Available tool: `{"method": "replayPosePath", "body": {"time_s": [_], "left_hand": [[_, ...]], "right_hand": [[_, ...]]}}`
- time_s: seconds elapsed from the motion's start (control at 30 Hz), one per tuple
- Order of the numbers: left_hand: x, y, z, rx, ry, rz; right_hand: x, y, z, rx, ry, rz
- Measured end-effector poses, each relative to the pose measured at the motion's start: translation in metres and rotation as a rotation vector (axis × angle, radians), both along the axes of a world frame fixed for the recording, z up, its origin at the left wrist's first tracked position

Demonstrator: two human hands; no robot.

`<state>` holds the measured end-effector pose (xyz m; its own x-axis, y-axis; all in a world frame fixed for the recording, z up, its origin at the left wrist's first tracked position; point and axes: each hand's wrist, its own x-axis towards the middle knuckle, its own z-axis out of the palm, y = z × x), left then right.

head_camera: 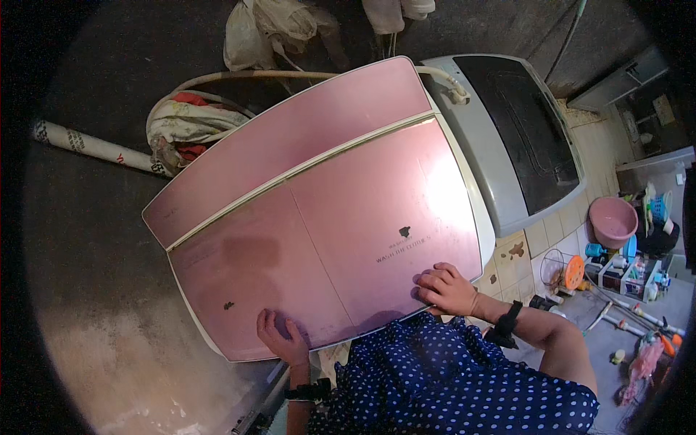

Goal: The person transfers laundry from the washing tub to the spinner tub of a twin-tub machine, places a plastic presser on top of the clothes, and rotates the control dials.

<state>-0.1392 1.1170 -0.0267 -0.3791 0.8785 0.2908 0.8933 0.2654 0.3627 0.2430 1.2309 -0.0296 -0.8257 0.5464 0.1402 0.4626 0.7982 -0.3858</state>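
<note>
A washing machine with a shiny pink top (pixel 348 217) fills the middle of the view, its two lids closed. My left hand (pixel 283 337) rests with bent fingers on the near edge of the left lid. On the near edge of the right lid lies my right hand (pixel 446 288), fingers curled and loosely together. Neither hand is seen to hold anything. Black straps are round both wrists. The right lid bears lettering and a dark mark.
A grey top-loading washing machine (pixel 489 141) stands to the right. Behind are a hose (pixel 261 73), bundled cloths (pixel 190 122), a white wrapped pipe (pixel 98 147) and hanging plastic bags (pixel 272 32). At right are a pink basin (pixel 613 222) and a rack of bottles (pixel 625 274).
</note>
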Motion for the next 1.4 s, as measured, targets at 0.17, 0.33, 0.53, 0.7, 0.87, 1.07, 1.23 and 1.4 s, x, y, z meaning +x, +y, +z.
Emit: {"method": "replayPosePath", "body": {"time_s": [0.17,0.33,0.53,0.7,0.87,1.07,1.23,1.4], "left_hand": [[0.0015,-0.0008,0.0018,0.008,-0.028,-0.009],[0.0003,-0.0007,-0.0004,0.030,-0.017,-0.010],[0.0025,0.0008,0.0034,0.001,-0.027,0.007],[0.0011,0.0004,0.0043,0.001,-0.001,-0.003],[0.0000,0.0014,-0.0001,0.027,-0.010,-0.013],[0.0014,0.0015,0.0008,0.033,-0.002,0.002],[0.0027,0.0031,0.0035,0.023,-0.012,0.007],[0.0027,0.0029,0.0046,-0.004,-0.012,0.016]], "right_hand": [[-0.0006,0.0011,0.0006,-0.028,0.017,-0.007],[-0.0021,0.0000,-0.0004,-0.030,0.038,-0.025],[-0.0033,-0.0002,-0.0003,-0.052,0.036,-0.028],[-0.0037,-0.0013,0.0012,-0.056,0.016,-0.025],[-0.0037,-0.0017,-0.0012,-0.042,0.003,-0.024],[-0.0050,-0.0020,-0.0013,-0.034,0.038,-0.034],[-0.0061,-0.0016,-0.0003,-0.051,0.032,-0.036],[-0.0059,-0.0015,0.0006,-0.051,0.025,-0.034]]}}
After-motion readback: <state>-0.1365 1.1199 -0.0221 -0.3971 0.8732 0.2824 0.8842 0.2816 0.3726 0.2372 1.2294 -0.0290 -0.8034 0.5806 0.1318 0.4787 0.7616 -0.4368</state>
